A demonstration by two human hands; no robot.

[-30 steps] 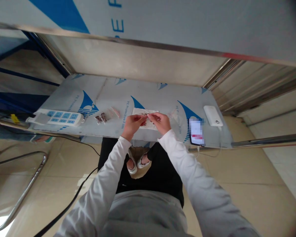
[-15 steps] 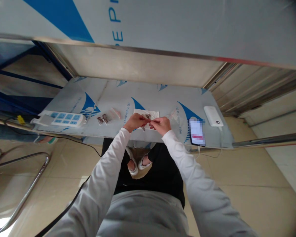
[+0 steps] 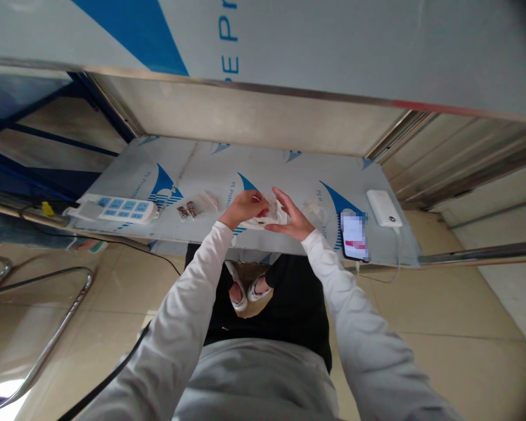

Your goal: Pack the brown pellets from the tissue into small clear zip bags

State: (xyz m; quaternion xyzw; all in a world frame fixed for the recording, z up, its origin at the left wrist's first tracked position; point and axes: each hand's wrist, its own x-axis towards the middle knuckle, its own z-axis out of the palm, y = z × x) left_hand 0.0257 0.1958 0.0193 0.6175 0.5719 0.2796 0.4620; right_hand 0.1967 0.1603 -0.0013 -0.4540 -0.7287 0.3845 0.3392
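My left hand [image 3: 244, 208] is over the front middle of the bench, its fingers curled together in a pinch; what they hold, if anything, is too small to make out. Facing it, my right hand [image 3: 294, 218] is open, with thumb and fingers spread apart and nothing plainly gripped. Below and between the two hands lies a white sheet [image 3: 249, 224], mostly covered by them. To the left sits a clear plastic bag [image 3: 208, 202] beside a cluster of small dark brown pieces [image 3: 186, 211]. Another clear bag [image 3: 312, 208] lies just right of my right hand.
A white power strip [image 3: 125, 209] with blue sockets lies at the bench's left end. On the right are a phone [image 3: 354, 237] and a white power bank [image 3: 383, 207] with a cable. A film-covered shelf [image 3: 311, 52] overhangs the bench [image 3: 245, 158]. A metal chair frame [image 3: 76, 316] stands lower left.
My hands have parted from a fingertip-to-fingertip pinch. The right hand's fingers have spread open, while the left stays curled. The view has shifted slightly.
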